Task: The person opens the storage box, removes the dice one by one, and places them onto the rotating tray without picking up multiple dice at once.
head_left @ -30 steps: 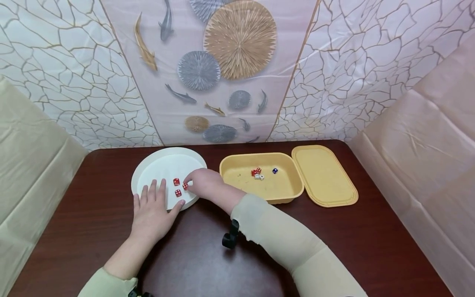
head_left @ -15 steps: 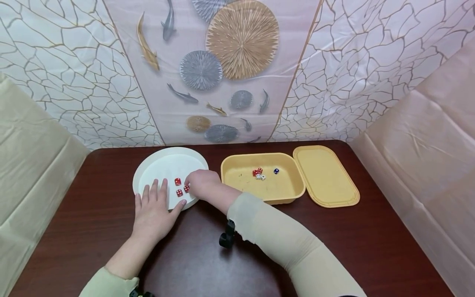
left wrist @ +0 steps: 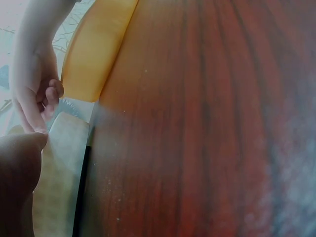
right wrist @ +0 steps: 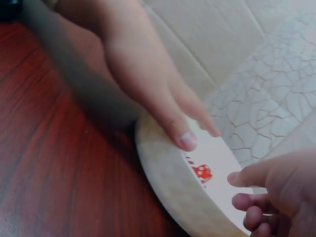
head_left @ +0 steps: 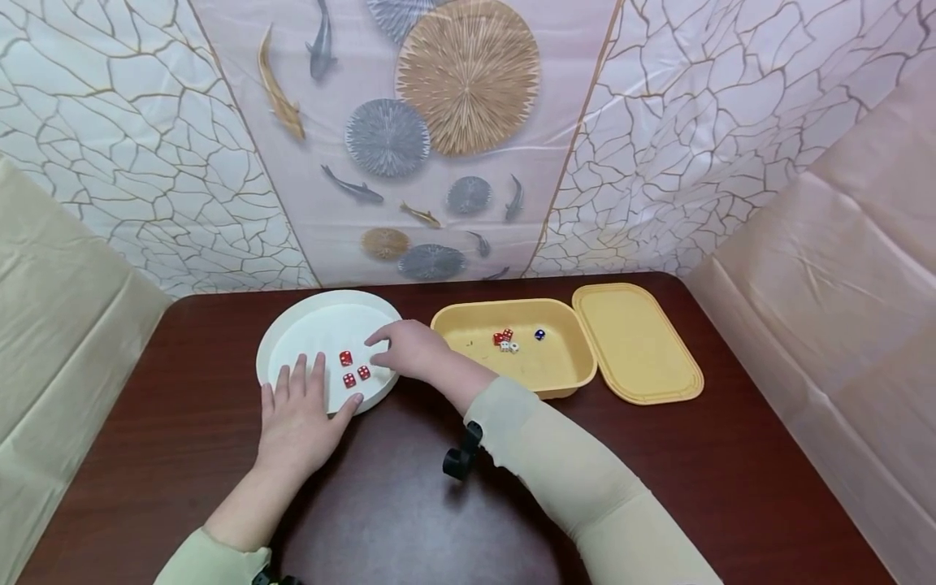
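Observation:
Three red dice with white dots lie grouped on the floor of a round white tray (head_left: pixel 288 325): one die (head_left: pixel 346 358) at the back, another die (head_left: pixel 349 379) in front, a third die (head_left: pixel 364 372) to the right. Spread, straight fingers of my left hand (head_left: pixel 292 431) reach over the tray's near left rim. Over the right rim hovers my right hand (head_left: pixel 414 349), thumb and forefinger apart with nothing between them, just right of the third die. In the right wrist view, its other fingers (right wrist: pixel 256 217) bend loosely, and a red die (right wrist: pixel 202 171) shows inside the tray.
Right of the tray stands a yellow box (head_left: pixel 541 382) holding a few red dice (head_left: pixel 502 335), white dice (head_left: pixel 509 347) and a blue die (head_left: pixel 539 335). Its yellow lid (head_left: pixel 639 345) lies beside it. A patterned cloth (head_left: pixel 468 195) hangs behind the dark table (head_left: pixel 409 504).
My right hand has let go of the third red die and drawn back slightly to the right, thumb and forefinger parting. My left hand stays in place.

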A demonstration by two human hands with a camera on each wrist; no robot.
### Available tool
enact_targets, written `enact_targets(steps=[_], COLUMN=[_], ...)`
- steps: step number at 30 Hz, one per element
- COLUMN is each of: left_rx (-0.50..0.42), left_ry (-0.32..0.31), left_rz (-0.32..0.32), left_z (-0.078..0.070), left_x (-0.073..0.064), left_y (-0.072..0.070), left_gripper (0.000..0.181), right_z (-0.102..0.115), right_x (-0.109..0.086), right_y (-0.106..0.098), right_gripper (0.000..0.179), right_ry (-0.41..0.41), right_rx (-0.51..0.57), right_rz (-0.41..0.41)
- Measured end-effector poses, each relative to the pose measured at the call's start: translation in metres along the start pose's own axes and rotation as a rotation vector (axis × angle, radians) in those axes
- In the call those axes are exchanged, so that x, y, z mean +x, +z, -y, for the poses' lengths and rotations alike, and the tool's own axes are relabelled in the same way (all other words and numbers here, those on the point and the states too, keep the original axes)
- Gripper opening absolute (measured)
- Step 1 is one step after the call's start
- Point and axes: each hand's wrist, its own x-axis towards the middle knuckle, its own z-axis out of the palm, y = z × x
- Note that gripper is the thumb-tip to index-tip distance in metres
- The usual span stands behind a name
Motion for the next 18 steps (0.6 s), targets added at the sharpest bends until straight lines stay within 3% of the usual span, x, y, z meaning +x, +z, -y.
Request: enact_targets(steps=[13, 18], left_rx=[-0.004, -0.012], left_ry=[0.003, 0.001], left_rz=[0.003, 0.007], left_z=[0.0, 0.0], left_x=[0.001, 0.0], left_y=[0.0, 0.0], left_gripper=[0.092, 0.093], right_z=[-0.033, -0.055], right_x=[-0.018, -0.025], right_y=[-0.026, -0.029], right_gripper=[0.035, 0.035], right_ry=[-0.011, -0.01], right_rx=[0.341, 0.365], right_rz=[-0.063, -0.1])
